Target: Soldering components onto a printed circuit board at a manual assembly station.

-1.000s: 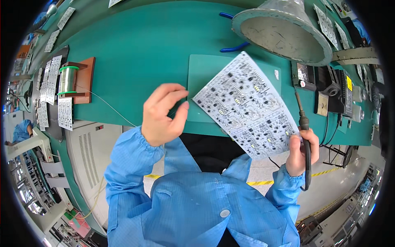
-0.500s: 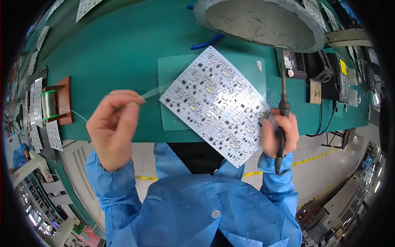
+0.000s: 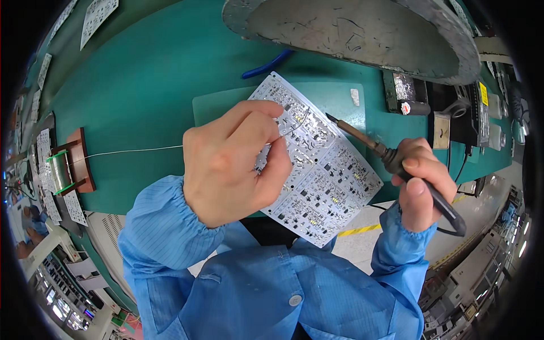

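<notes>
A white circuit board panel (image 3: 323, 175) lies tilted on a pale green mat (image 3: 215, 105) on the green bench. My left hand (image 3: 232, 161) hovers over the board's left half and pinches a thin solder wire (image 3: 130, 151) that runs left to a spool. My right hand (image 3: 422, 184) grips a dark soldering iron (image 3: 368, 141) like a pen. Its tip points at the board's upper right edge, close to the wire end. Both arms wear blue sleeves.
A solder spool on a wooden stand (image 3: 65, 170) sits at the left. A large round lamp shade (image 3: 362, 31) hangs over the back. Blue-handled pliers (image 3: 266, 65) lie behind the mat. Black boxes and cables (image 3: 447, 113) crowd the right. Paper sheets (image 3: 99, 14) lie far left.
My left hand has moved right over the board with the solder wire. My right hand has raised the soldering iron, its tip now at the board. The view has come closer.
</notes>
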Action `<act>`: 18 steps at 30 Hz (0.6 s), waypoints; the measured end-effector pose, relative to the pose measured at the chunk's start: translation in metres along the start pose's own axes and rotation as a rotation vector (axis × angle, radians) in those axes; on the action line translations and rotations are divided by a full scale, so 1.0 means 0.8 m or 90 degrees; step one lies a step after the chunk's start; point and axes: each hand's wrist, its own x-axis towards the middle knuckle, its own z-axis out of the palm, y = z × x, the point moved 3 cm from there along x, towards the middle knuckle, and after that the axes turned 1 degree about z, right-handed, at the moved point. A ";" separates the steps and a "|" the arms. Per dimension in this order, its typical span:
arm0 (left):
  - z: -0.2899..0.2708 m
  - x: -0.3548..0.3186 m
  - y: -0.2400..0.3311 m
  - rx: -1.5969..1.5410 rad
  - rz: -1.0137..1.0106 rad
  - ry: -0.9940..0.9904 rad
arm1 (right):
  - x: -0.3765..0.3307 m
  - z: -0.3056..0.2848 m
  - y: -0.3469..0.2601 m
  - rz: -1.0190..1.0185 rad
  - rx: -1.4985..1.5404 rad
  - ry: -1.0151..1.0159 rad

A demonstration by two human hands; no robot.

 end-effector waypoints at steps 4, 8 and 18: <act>-0.001 -0.003 -0.008 -0.054 -0.021 0.008 | 0.017 0.009 0.008 0.042 -0.005 0.014; -0.002 -0.004 -0.009 -0.072 -0.035 -0.014 | 0.025 0.015 0.013 0.066 0.002 0.002; -0.001 -0.004 -0.010 -0.040 -0.016 -0.020 | 0.030 0.018 0.018 0.123 0.001 -0.021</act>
